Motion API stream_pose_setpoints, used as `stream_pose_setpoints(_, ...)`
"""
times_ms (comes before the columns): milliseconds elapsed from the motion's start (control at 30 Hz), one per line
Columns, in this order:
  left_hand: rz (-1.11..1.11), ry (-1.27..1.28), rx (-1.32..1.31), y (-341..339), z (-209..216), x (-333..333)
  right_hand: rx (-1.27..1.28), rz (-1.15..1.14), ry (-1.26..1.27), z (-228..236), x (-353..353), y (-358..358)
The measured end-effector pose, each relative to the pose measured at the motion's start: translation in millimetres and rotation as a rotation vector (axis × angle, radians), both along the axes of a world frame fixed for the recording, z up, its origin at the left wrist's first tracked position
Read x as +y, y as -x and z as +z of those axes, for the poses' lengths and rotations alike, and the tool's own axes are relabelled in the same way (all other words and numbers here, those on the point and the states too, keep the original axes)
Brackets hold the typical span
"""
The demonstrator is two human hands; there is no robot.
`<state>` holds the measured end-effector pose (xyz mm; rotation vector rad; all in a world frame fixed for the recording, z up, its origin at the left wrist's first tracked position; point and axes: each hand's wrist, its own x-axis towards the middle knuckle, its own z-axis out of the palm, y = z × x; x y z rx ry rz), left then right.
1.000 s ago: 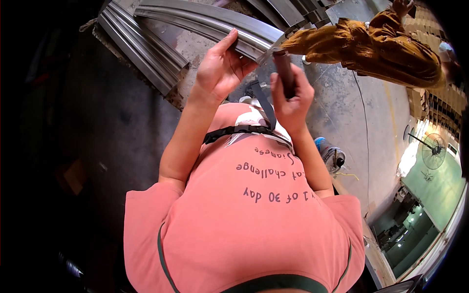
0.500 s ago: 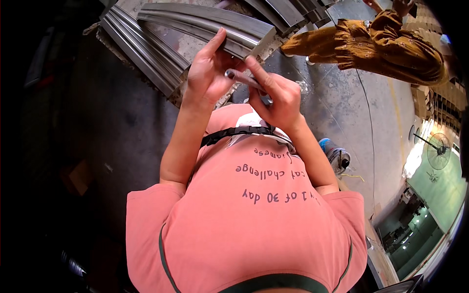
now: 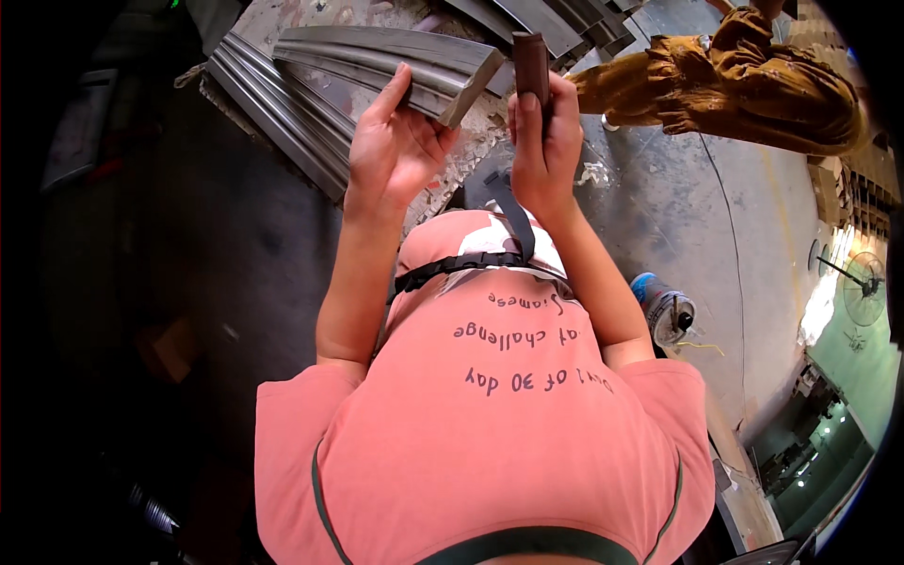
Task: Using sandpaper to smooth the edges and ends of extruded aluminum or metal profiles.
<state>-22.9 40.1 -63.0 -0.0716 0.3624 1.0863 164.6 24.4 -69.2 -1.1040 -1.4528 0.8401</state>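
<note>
My left hand (image 3: 397,155) is closed round the near end of a long grey moulding (image 3: 381,58). Its thumb lies along the near side, and the fingers pass underneath. The moulding has a ridged profile and a cut end that faces right. Just right of that end, my right hand (image 3: 546,155) grips a flat dark brown strip (image 3: 530,64), thumb on its front. The strip stands upright, apart from the moulding; I cannot make out what kind of thing it is.
More grey mouldings (image 3: 282,118) lie on a paint-spattered table (image 3: 466,155), with others stacked at the far side (image 3: 565,28). A person in brown clothing (image 3: 716,89) is at the far right. A paint can (image 3: 664,306) stands on the floor to my right, near a fan (image 3: 862,287).
My right hand has moved up and away from the moulding's end, turning the brown strip upright. My left hand keeps hold of the moulding, which has tilted slightly and shifted left.
</note>
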Motion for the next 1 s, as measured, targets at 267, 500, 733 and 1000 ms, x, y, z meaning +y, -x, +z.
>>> stream_pose_setpoints(267,0.059,0.061,0.259,-6,15,1,0.132,0.014,0.170,33,20,5)
stream_pose_setpoints(500,0.010,0.067,0.164,-8,-3,-5,0.229,0.144,0.480,52,33,-38)
stream_pose_setpoints(733,0.045,0.104,0.168,-14,-10,-7,-0.288,0.336,0.520,27,43,-63)
stream_pose_setpoints(1000,0.059,0.095,0.155,-29,-24,1,-0.199,0.323,0.466,38,65,-61)
